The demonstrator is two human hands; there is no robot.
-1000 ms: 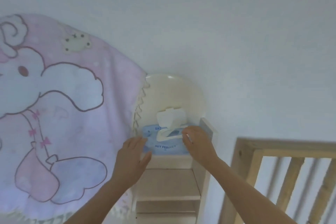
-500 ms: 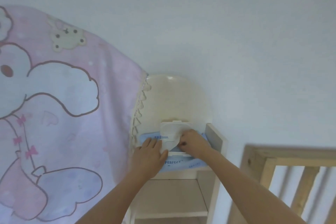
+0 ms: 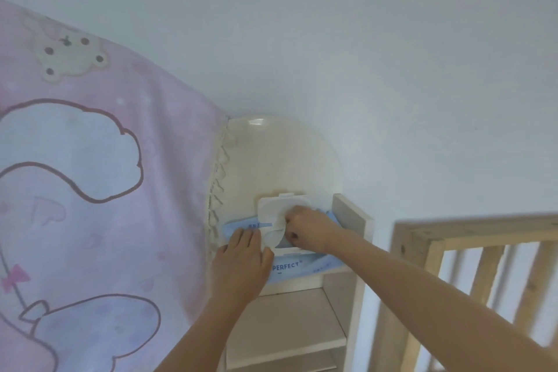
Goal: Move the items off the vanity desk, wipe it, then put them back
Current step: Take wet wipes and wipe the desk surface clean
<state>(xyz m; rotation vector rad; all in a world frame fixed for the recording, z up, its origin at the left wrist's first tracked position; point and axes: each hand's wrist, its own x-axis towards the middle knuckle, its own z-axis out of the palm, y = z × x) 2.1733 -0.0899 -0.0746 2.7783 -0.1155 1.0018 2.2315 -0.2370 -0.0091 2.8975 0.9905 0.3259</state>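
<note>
- Blue wet-wipe pack [image 3: 305, 267] sits on top shelf of the white shelf unit [image 3: 351, 214], lid [image 3: 271, 208] flipped up.
- Our left hand [image 3: 241, 263] lies flat, fingers spread, pressing pack's left side.
- Our right hand [image 3: 308, 231] pinches a wipe [image 3: 273, 237] at the opening.
- Pink cartoon blanket [image 3: 90, 190] hangs just beside, on the left.

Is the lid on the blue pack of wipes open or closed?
Open. The white flip lid stands up behind the opening of the wipes pack, and the right hand is pinching a wipe there.

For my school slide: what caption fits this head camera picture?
Left hand steadies a blue wipes pack while right hand pulls a wipe.
</note>
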